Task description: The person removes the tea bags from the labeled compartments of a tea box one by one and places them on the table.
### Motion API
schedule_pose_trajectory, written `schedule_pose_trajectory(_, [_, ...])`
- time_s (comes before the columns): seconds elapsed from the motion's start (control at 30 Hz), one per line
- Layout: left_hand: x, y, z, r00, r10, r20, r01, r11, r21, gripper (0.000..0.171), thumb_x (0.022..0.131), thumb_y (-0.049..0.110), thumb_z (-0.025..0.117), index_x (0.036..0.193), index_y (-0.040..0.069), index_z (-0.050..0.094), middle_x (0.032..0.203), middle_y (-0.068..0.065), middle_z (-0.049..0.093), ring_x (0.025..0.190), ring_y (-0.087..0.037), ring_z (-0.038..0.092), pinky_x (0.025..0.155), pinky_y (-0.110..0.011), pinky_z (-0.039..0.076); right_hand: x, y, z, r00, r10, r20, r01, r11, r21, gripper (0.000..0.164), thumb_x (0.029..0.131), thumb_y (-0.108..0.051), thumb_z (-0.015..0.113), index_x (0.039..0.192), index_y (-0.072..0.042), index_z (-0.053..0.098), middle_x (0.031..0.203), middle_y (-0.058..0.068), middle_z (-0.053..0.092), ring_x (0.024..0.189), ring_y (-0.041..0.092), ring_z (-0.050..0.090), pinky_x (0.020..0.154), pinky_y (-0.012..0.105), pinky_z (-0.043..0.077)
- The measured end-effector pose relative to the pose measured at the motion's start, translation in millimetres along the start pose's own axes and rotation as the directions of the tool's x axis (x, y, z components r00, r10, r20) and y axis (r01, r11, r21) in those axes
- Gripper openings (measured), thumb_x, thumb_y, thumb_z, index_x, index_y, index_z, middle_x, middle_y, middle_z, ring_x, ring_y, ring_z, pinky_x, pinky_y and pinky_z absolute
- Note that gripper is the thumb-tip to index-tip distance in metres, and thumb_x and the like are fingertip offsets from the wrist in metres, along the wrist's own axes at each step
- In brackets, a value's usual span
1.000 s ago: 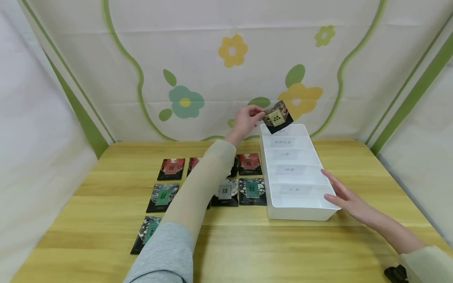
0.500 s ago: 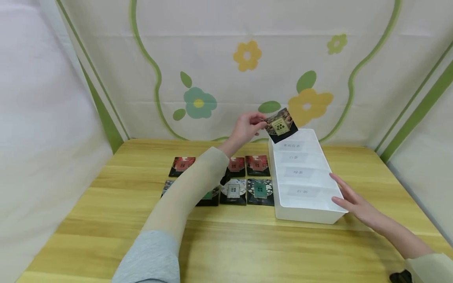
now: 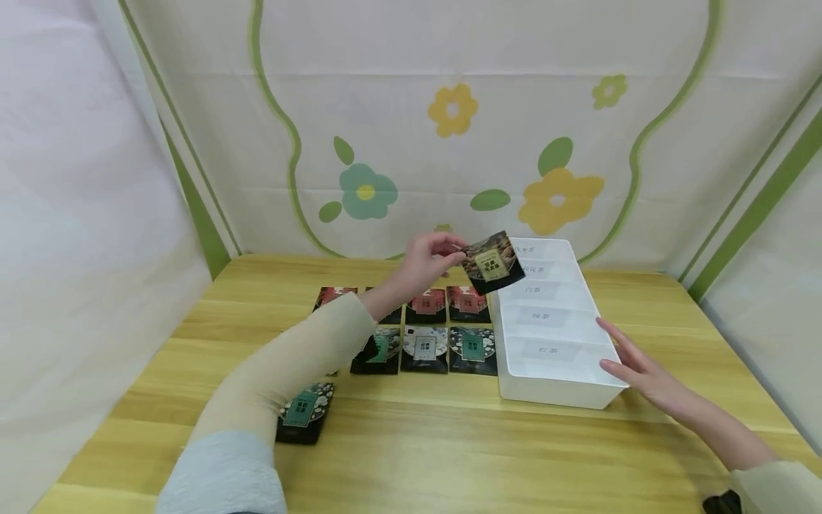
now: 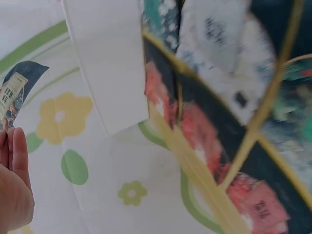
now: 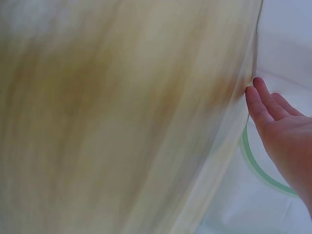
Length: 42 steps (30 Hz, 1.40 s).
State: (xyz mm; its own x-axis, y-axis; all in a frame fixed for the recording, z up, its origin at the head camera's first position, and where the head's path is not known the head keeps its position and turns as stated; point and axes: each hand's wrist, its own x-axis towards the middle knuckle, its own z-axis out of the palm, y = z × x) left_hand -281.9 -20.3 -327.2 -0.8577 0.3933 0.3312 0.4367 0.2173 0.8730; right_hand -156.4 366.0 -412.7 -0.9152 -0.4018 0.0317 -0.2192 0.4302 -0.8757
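Note:
My left hand (image 3: pixel 424 268) pinches a flat dark sachet (image 3: pixel 493 264) with a yellow-green label by its left edge. The sachet is raised and tilted, overlapping the back left part of a white divided box (image 3: pixel 555 392) in the head view. Thumb and fingers meet at the sachet's edge in the left wrist view too, where the hand (image 4: pixel 17 190) is at the far left. At the box's right side is my right hand (image 3: pixel 645 371), fingers extended, fingertips at the rim near the front corner. The box has several labelled compartments in a row.
Red-labelled sachets (image 3: pixel 469 303) lie in a back row left of the box, with a row of green- and grey-labelled sachets (image 3: pixel 425 350) before it. One green-labelled sachet (image 3: pixel 305 414) lies nearer, partly behind the left sleeve. A flowered cloth (image 3: pixel 452 164) stands behind the table.
My left hand has lowered the sachet and drawn it left and nearer, away from the box's back end. The head view has shifted. My right hand has stayed at the box's side.

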Motion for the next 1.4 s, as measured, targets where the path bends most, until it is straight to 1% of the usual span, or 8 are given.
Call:
schedule_pose_trajectory(0.13, [-24.4, -8.8, -12.0, 1.0, 0.018, 0.022, -0.019, 1.0, 0.013, 0.016, 0.095, 0.01, 0.064, 0.11, 0.006, 0.069, 0.096, -0.003, 0.069, 0.085, -0.019, 0.064, 0.064, -0.033, 0.055, 2.7, -0.3, -0.6, 1.0, 0.001, 0.007, -0.001, 1.0, -0.012, 0.07, 0.103, -0.007, 0.045, 0.158, -0.021, 0.004, 0.157, 0.027, -0.007, 0.13, 0.063, 0.005, 0.087, 0.005, 0.029])
schedule_pose_trajectory(0.23, [-40.8, -12.2, -23.0, 1.0, 0.014, 0.026, -0.015, 0.998, 0.064, 0.016, 0.095, 0.012, 0.064, 0.109, 0.008, 0.07, 0.095, -0.001, 0.069, 0.082, -0.021, 0.064, 0.062, -0.037, 0.054, 3.9, -0.6, -2.4, 1.0, 0.006, 0.008, -0.006, 1.0, -0.013, 0.07, 0.103, -0.007, 0.044, 0.158, -0.022, 0.003, 0.157, 0.026, -0.008, 0.131, 0.062, 0.005, 0.086, 0.005, 0.029])
schedule_pose_trajectory(0.4, [-66.8, -7.5, -44.3, 0.999, -0.017, 0.031, 0.012, 0.985, 0.17, 0.016, 0.095, 0.013, 0.065, 0.11, 0.012, 0.07, 0.097, 0.0, 0.068, 0.08, -0.024, 0.064, 0.063, -0.04, 0.054, 4.5, 0.1, -3.7, 1.0, -0.003, 0.007, 0.003, 1.0, -0.007, 0.07, 0.103, -0.006, 0.045, 0.158, -0.022, 0.004, 0.157, 0.026, -0.009, 0.131, 0.061, 0.003, 0.087, 0.005, 0.029])
schedule_pose_trajectory(0.5, [-81.9, -5.8, -56.9, 0.999, -0.03, 0.035, 0.022, 0.977, 0.214, 0.017, 0.095, 0.014, 0.065, 0.111, 0.013, 0.07, 0.097, 0.001, 0.067, 0.077, -0.021, 0.064, 0.062, -0.036, 0.055, 4.1, 0.9, -3.0, 1.0, -0.014, 0.004, 0.014, 1.0, -0.006, 0.07, 0.103, -0.006, 0.045, 0.158, -0.021, 0.004, 0.157, 0.026, -0.01, 0.131, 0.061, 0.001, 0.087, 0.005, 0.029])
schedule_pose_trajectory(0.73, [-111.0, -10.1, -80.6, 0.998, 0.002, 0.058, -0.02, 0.953, 0.304, 0.014, 0.094, 0.011, 0.066, 0.106, 0.014, 0.073, 0.096, 0.006, 0.069, 0.075, -0.012, 0.063, 0.059, -0.032, 0.052, 4.3, 0.2, -2.9, 1.0, -0.012, 0.01, 0.012, 1.0, 0.007, 0.07, 0.103, -0.006, 0.044, 0.158, -0.022, 0.004, 0.157, 0.026, -0.011, 0.132, 0.06, 0.0, 0.087, 0.005, 0.028])
schedule_pose_trajectory(0.93, [-130.4, -16.8, -92.0, 0.991, -0.121, 0.052, 0.101, 0.952, 0.29, 0.014, 0.093, 0.009, 0.067, 0.105, 0.01, 0.072, 0.089, 0.001, 0.069, 0.069, -0.02, 0.064, 0.055, -0.039, 0.053, 5.5, -1.7, -3.2, 1.0, -0.022, 0.01, 0.022, 1.0, -0.002, 0.069, 0.103, -0.005, 0.043, 0.158, -0.021, 0.004, 0.156, 0.026, -0.01, 0.131, 0.061, 0.002, 0.087, 0.005, 0.03])
schedule_pose_trajectory(1.13, [-148.0, -27.9, -92.5, 0.964, -0.263, 0.046, 0.244, 0.938, 0.247, 0.012, 0.092, 0.01, 0.068, 0.104, 0.011, 0.071, 0.088, 0.0, 0.07, 0.072, -0.034, 0.064, 0.057, -0.048, 0.054, 5.6, -2.7, -4.2, 1.0, -0.014, 0.002, 0.014, 1.0, -0.012, 0.07, 0.103, -0.006, 0.044, 0.158, -0.022, 0.003, 0.157, 0.025, -0.01, 0.131, 0.061, 0.003, 0.087, 0.005, 0.029])
schedule_pose_trajectory(1.4, [-171.7, -42.5, -82.6, 0.923, -0.355, 0.151, 0.33, 0.929, 0.168, 0.018, 0.088, 0.008, 0.072, 0.105, 0.004, 0.069, 0.087, -0.003, 0.069, 0.073, -0.029, 0.066, 0.056, -0.042, 0.055, 4.6, -1.9, -4.3, 1.0, 0.006, 0.0, -0.006, 1.0, -0.027, 0.07, 0.104, -0.008, 0.044, 0.158, -0.024, 0.003, 0.158, 0.024, -0.008, 0.13, 0.062, 0.006, 0.086, 0.005, 0.029])
